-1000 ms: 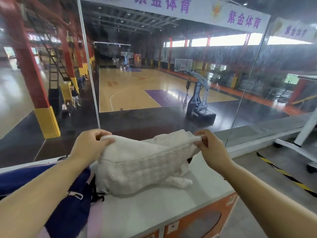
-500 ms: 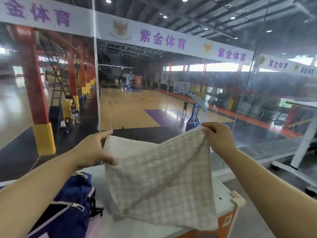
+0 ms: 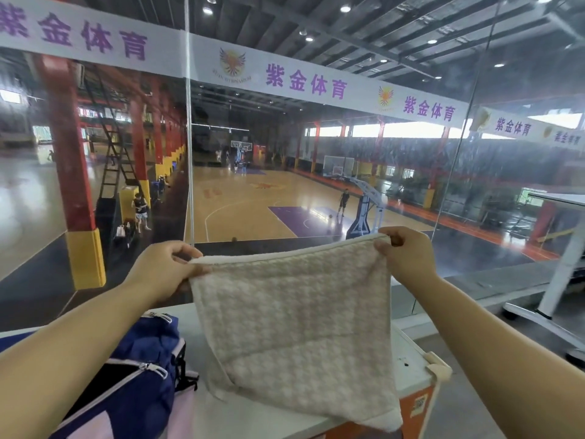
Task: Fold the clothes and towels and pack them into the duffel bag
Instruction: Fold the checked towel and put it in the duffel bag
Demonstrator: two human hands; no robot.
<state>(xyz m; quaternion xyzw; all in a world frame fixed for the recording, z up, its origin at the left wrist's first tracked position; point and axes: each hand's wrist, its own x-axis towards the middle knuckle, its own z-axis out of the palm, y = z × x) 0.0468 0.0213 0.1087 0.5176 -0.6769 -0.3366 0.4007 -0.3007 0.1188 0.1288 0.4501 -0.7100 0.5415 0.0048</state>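
head | left hand [image 3: 164, 270] pinches towel [image 3: 294, 327] top corner | right hand [image 3: 408, 258] pinches other corner, raised

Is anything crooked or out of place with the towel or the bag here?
Only slightly: the towel hangs askew, its lower right corner sagging past the counter edge. Both hands pinch its top corners. The blue duffel bag looks fine.

two bare forearms, no sleeves, watch or rings visible; left hand [image 3: 164, 270] and right hand [image 3: 406, 256] ungloved.
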